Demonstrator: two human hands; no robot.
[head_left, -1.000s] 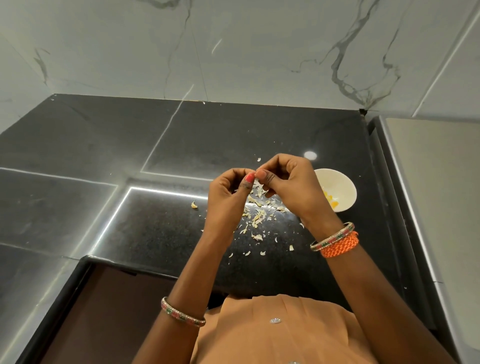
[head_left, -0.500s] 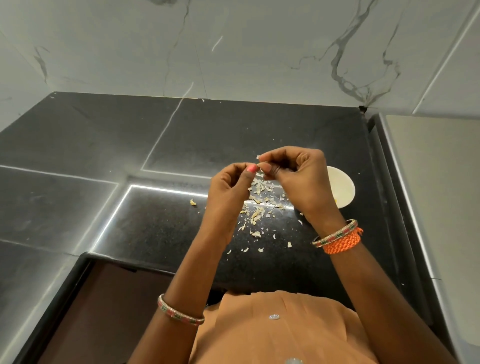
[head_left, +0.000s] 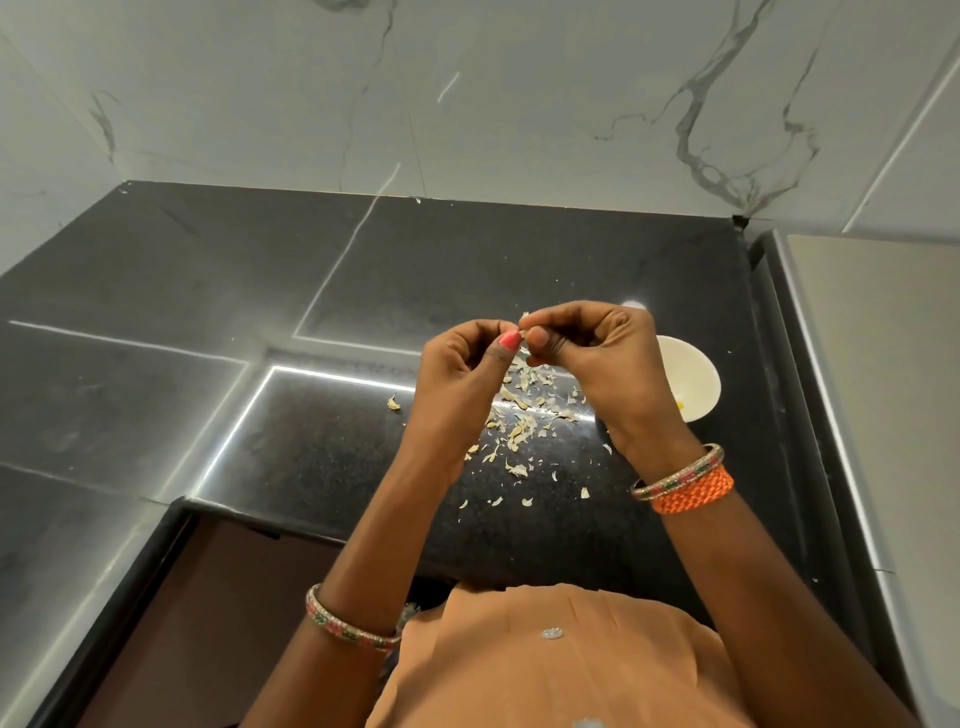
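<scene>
A white bowl (head_left: 693, 371) stands on the counter just right of the hands, its left side hidden behind the right hand (head_left: 597, 358). Only a small yellow bit (head_left: 681, 405) shows inside it, low on the near wall.

The black speckled stone countertop (head_left: 467, 270) reflects bright strip lines. A litter of dry pale husk scraps (head_left: 519, 415) lies on it under the hands, with one stray scrap (head_left: 394, 402) apart to the left. Behind the counter rises a white marble wall (head_left: 519, 104) with grey veins. A pale flat surface (head_left: 883, 364) with a metal edge adjoins the counter on the right.

The left hand (head_left: 452, 379) and the right hand meet above the scraps, fingers curled. Both pinch one small pale piece (head_left: 523, 323) between thumb and fingertips; what it is cannot be told. The left thumbnail is painted red. Each wrist wears a bangle, and the right also has an orange thread band (head_left: 693, 491).

Compared with a second ago, the hands hold the same pinch in much the same spot, a little higher in the view. The right hand now covers more of the bowl, so fewer yellow pieces show.
</scene>
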